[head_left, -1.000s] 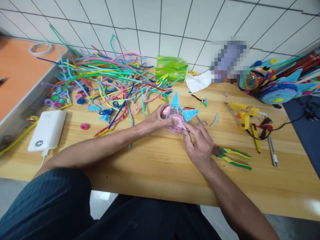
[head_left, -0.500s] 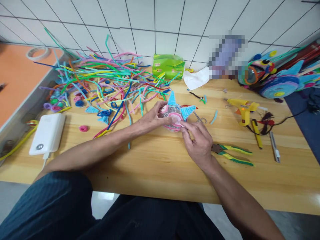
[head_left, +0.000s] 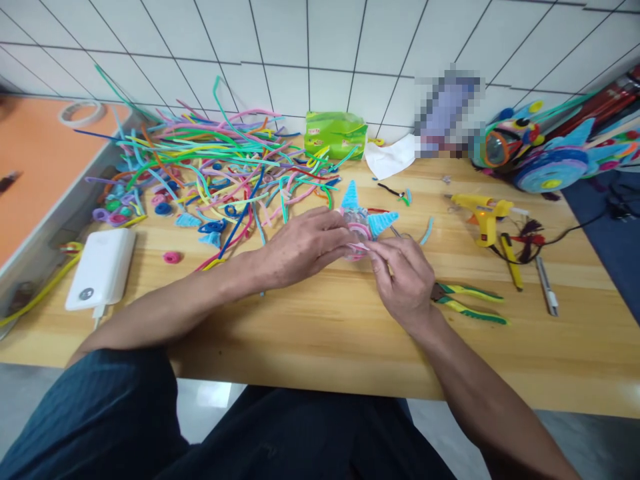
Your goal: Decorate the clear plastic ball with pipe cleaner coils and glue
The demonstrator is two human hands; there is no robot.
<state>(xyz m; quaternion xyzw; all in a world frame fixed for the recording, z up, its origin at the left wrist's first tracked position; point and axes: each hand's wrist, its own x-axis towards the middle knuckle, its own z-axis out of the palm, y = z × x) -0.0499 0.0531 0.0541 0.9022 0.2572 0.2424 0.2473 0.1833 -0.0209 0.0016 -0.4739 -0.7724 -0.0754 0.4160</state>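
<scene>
Grip tightens: my left hand (head_left: 300, 243) has slid over the ornament (head_left: 367, 223), clamping it steady, while my right hand (head_left: 407, 277) now pinches its pink near edge. It sits on the tabletop (head_left: 325, 327), left of the glue gun (head_left: 480, 215).

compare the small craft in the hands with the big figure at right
The small craft is held by the left hand and right hand; the big figure lies untouched by the wall. The small craft is far smaller than the big figure. Its middle is pink; the big figure's is blue. Both have pale blue pointed parts.
</scene>
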